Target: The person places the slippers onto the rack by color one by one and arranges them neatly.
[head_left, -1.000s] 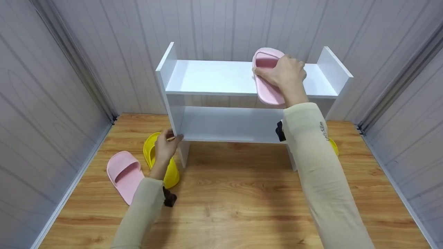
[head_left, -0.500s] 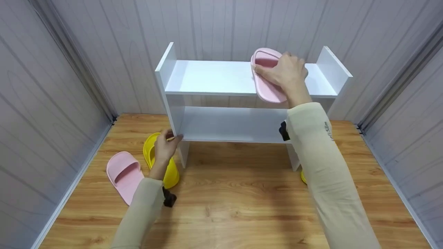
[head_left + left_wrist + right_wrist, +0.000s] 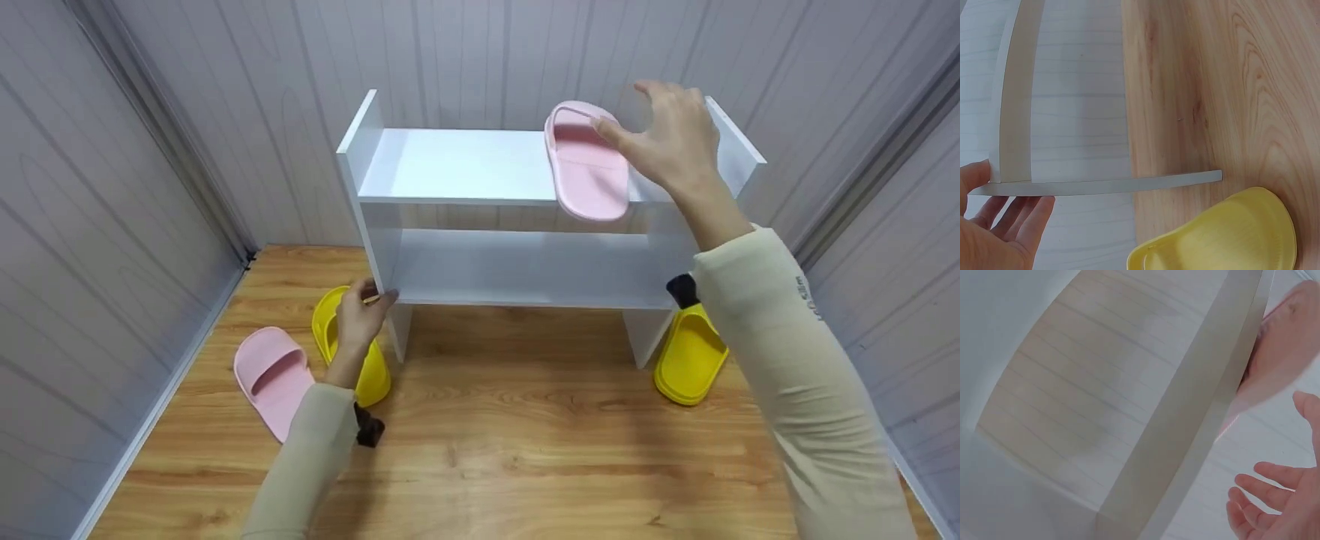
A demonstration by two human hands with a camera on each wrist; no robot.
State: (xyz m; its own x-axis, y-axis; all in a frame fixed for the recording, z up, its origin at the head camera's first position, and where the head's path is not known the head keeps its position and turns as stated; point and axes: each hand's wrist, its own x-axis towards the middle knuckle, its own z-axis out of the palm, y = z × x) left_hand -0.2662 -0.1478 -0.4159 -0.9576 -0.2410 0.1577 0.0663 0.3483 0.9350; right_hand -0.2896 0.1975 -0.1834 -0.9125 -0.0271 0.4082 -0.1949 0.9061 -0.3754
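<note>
On the top board of a white shoe rack (image 3: 465,169) lies a pink slipper (image 3: 592,184), its front end jutting past the board's edge. My right hand (image 3: 675,142) is just to the slipper's right, thumb and fingers spread. In the right wrist view those fingers (image 3: 1266,495) are apart from the slipper (image 3: 1289,343). My left hand (image 3: 358,319) holds the rack's left side panel at the lower board. The left wrist view shows the thumb (image 3: 974,174) on one face of the panel (image 3: 1100,185) and the other fingers on the opposite face.
A second pink slipper (image 3: 270,379) and a yellow slipper (image 3: 373,382) are on the wooden floor (image 3: 480,442) at left, partly covered by my left arm. Another yellow slipper (image 3: 688,360) stands by the rack's right leg. Panelled walls (image 3: 480,52) enclose the back and sides.
My right hand has let go of the pink slipper and moved right and up, leaving it on the top board. More of the right yellow slipper shows. My left hand stays on the rack.
</note>
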